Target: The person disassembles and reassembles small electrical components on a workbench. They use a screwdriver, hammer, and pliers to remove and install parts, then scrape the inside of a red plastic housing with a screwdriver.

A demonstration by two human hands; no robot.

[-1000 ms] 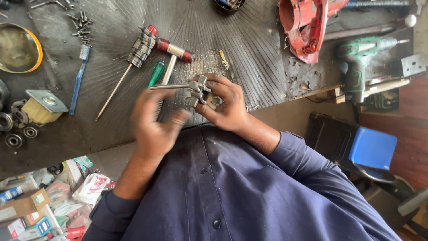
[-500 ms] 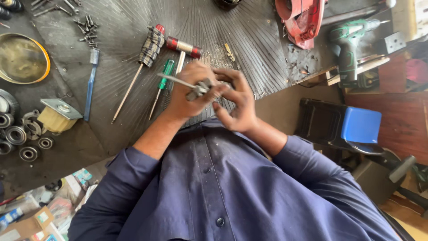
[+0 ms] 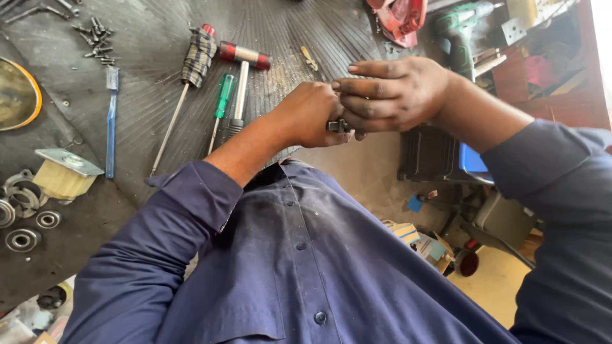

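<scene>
My left hand [image 3: 309,114] is closed in a fist around a small dark metal part [image 3: 338,125], of which only one end shows at the thumb. My right hand [image 3: 395,92] meets it from the right, its fingertips pinching the same part while its upper fingers stretch out flat above. Both hands are grimy and held up in front of my chest, over the front edge of the black ribbed mat [image 3: 153,95]. How far the part reaches inside the fist is hidden.
On the mat lie a red-banded hammer [image 3: 245,55], a green screwdriver [image 3: 223,95], a long wrapped-handle screwdriver [image 3: 199,48], a blue toothbrush [image 3: 111,121] and loose screws [image 3: 95,35]. Bearings [image 3: 22,239] and a brass bowl [image 3: 16,95] sit left. A green drill [image 3: 459,25] lies at back right.
Both hands have risen toward the camera and shifted right. The long metal rod that stuck out to the left of the hands no longer shows.
</scene>
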